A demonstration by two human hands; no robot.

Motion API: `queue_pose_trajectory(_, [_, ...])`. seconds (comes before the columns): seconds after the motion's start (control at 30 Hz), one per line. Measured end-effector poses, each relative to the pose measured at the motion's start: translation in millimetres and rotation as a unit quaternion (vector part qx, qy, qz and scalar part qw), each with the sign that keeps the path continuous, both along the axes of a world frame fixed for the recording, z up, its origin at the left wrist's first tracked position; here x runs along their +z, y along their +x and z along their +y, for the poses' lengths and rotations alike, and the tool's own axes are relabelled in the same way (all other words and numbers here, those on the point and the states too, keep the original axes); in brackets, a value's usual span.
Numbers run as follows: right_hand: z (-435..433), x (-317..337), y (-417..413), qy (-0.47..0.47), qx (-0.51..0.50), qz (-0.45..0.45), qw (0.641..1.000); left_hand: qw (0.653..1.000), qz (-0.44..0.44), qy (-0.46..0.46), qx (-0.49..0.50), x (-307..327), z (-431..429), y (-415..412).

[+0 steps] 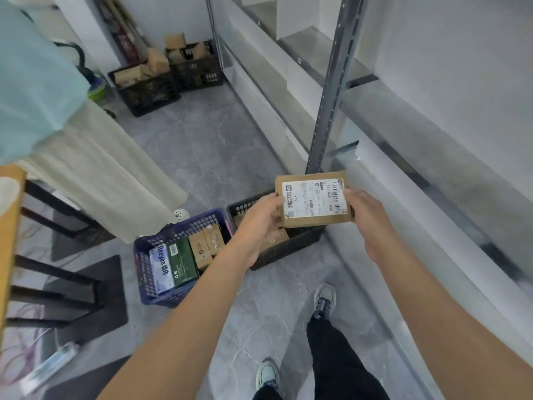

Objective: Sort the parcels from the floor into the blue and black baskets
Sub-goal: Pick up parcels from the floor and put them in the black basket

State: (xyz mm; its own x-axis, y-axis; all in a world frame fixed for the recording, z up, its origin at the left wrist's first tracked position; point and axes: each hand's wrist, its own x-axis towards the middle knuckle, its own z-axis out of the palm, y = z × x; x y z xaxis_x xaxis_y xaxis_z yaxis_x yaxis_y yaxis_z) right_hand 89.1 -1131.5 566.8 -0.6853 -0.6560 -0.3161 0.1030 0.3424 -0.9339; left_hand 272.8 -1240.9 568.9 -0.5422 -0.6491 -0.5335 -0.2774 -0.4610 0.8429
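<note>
The left hand (261, 223) gripped the left edge of a flat brown parcel (313, 202), thumb on the top face and fingers curled beneath; the right hand (367, 217) gripped the opposite edge in the same manner. Neither hand was free. The parcel was held roughly level, label side up, with the printed label and barcode turned toward the operator, directly above the far end of the black basket (291, 251). It was clear of the basket and touched nothing but the hands. The step in hand was judged to be label reading ahead of placement. To do it well, the parcel should be kept steady and the label kept uncovered by the thumbs until the sorting mark is read. For release into the black basket, it should be lowered flat onto the brown parcel (278, 241) partly visible under the left hand, not dropped on edge. If the label called for the blue basket (147, 267), just beside the black one on the operator's left, the parcel would need to go upright beside the brown boxes (206, 245), since the white-and-blue box (163, 268) and the green box (183, 262) already stood packed side by side there. Both baskets stood on the grey floor (202, 157) at the foot of a metal shelf upright (328, 111).
</note>
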Motion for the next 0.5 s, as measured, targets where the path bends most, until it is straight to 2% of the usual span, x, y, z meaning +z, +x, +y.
queue_pose_trajectory(0.23, [-86, -81, -85, 0.058, 0.042, -0.023, 0.997, 0.997, -0.057, 0.039, 0.024, -76, -70, -74])
queue_pose_trajectory(0.5, [-164, -192, -175, 0.176, 0.132, -0.039, 0.975, 0.980, -0.123, 0.142, 0.061, -190, -132, -167])
